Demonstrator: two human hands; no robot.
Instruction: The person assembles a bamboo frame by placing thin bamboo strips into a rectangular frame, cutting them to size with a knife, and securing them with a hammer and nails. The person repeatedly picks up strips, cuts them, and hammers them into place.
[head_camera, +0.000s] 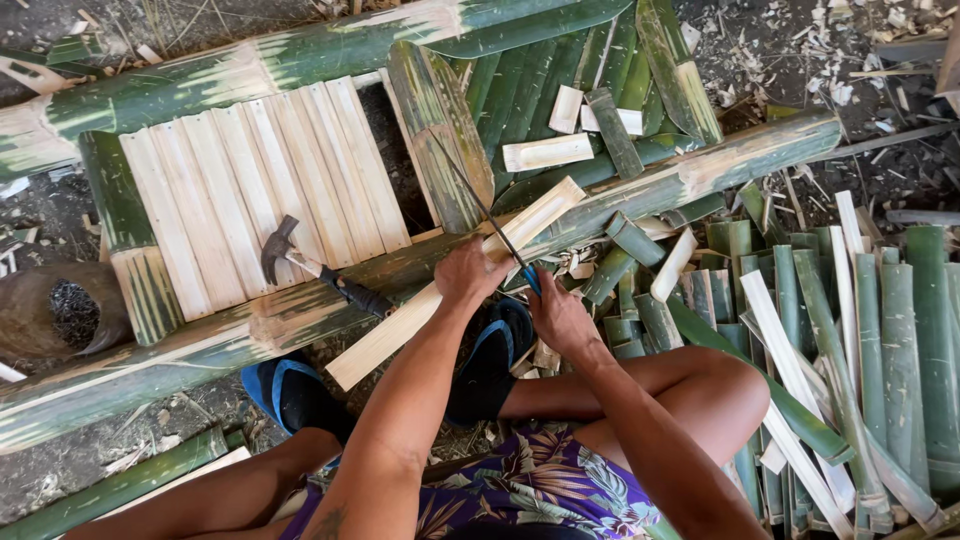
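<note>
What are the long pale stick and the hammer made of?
The pale slat under the left hand looks like split bamboo: bare and matte, beside pieces with green skin. The hammer seems to have a dark, dull metal head, perhaps rusty, and a black handle, possibly rubber.

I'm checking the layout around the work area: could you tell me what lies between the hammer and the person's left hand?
In the head view, the long green bamboo pole runs between the hammer and the left hand, with the pale bamboo slat lying across it under that hand.
</note>
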